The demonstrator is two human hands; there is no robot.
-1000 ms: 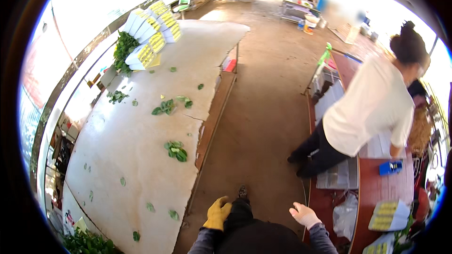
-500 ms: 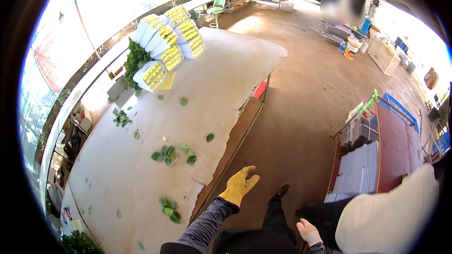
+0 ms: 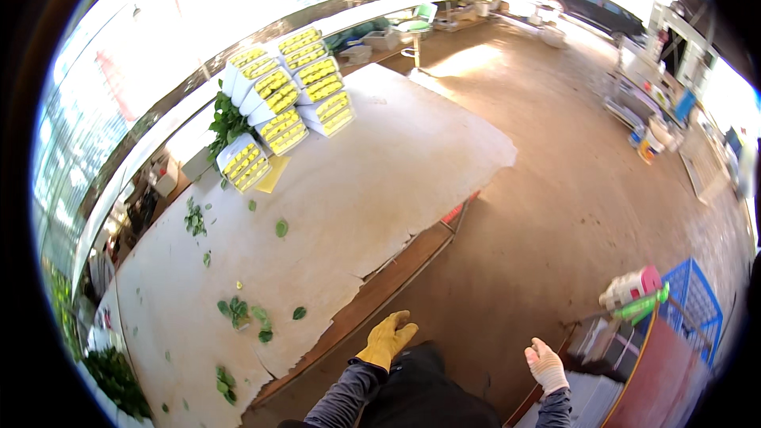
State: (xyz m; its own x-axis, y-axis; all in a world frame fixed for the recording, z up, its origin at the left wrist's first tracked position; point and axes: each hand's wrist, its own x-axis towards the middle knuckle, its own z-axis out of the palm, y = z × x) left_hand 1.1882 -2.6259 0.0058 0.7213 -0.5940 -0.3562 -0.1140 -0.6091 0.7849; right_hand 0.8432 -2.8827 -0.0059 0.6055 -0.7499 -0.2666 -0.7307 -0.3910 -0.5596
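Observation:
In a yellow glove, my left hand (image 3: pixel 388 339) hangs beside the near-right edge of the pale-topped table (image 3: pixel 380 166). Its fingers are apart and slightly bent, with nothing in them. My right hand (image 3: pixel 545 365), in a whitish glove with pinkish fingers, is held over the floor next to the brown cabinet. Its fingers are loosely bent, and I see nothing held. Several white packs (image 3: pixel 305 83) with rows of yellow rounded pieces are stacked at the table's far left. Loose green leaves (image 3: pixel 235 311) lie scattered on the tabletop.
At right stands a brown cabinet (image 3: pixel 662 376) with a blue crate (image 3: pixel 692 301) by it. A leafy bunch (image 3: pixel 227 125) sits beside the packs; more greenery (image 3: pixel 116 380) is at lower left. Farther off are a green chair (image 3: pixel 418 22), buckets (image 3: pixel 652 143) and a dark car (image 3: pixel 596 9).
My view has turned, so the table sits farther left. My right hand has come up and forward. The person in white at the lower right is out of view.

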